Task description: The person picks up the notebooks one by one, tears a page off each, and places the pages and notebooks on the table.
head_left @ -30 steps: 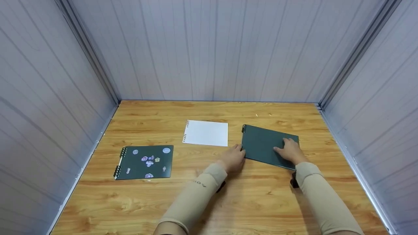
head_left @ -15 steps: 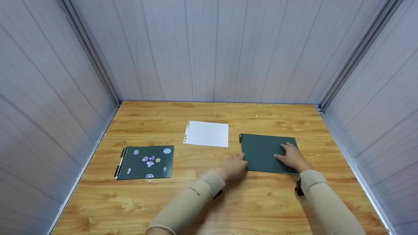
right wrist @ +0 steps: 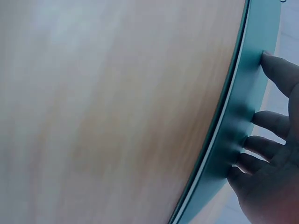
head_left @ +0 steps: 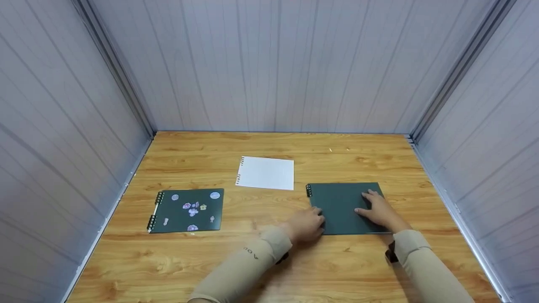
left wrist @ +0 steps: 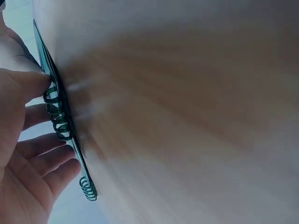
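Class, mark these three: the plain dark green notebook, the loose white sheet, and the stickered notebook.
plain green notebook [head_left: 343,202], head view, bare cover between the hands.
white sheet [head_left: 266,173], head view, middle of the page.
stickered notebook [head_left: 181,219], head view, dark cover below the stickers.

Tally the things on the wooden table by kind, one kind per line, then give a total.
Dark green ring-bound notebooks: 2, a plain one under both hands, and one with stickers at the left.
White punched paper sheets: 1, lying apart behind them.
Total: 3 things on the table.
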`<state>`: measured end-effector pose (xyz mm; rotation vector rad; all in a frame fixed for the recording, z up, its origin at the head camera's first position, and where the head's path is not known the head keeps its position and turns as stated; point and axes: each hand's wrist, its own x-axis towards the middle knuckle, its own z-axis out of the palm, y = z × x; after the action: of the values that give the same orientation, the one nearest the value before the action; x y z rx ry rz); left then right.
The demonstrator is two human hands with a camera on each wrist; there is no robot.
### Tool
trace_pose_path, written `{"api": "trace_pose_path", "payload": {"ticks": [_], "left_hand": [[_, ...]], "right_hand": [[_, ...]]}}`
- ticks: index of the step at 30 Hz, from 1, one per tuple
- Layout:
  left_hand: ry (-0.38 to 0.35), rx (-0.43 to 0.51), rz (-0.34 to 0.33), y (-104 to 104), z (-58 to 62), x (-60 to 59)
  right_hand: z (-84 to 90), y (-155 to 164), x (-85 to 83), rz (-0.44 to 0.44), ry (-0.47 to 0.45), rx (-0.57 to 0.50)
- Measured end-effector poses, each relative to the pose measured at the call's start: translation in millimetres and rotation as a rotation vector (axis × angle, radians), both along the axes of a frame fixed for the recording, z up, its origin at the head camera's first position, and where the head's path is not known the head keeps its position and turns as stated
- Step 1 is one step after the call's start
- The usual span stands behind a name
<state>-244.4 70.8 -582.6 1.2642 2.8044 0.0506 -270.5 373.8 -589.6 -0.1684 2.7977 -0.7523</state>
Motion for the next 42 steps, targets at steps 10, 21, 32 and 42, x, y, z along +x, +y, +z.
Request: {"api": "trace_pose_path", "payload": {"ticks": [10, 21, 32, 42], "left_hand": [[-0.022, -0.033, -0.019, 14, -2.1, 5.2], [-0.055, -0.034, 0.011, 16, 2.2, 7.4], [-0.051, -0.023, 0.011, 15, 3.4, 5.6], [-0.067, -0.021, 0.013, 15, 4.6, 5.1]], "right_hand": [[5.0, 7, 8.4, -0.158, 0.035, 0.075], [12.2, 29, 7.9, -0.336, -0.021, 0.05], [17.3, 29, -0.2, -0.43, -0.193, -0.194], [19.3, 32, -6.3, -0.507, -0.257, -0.289]]}}
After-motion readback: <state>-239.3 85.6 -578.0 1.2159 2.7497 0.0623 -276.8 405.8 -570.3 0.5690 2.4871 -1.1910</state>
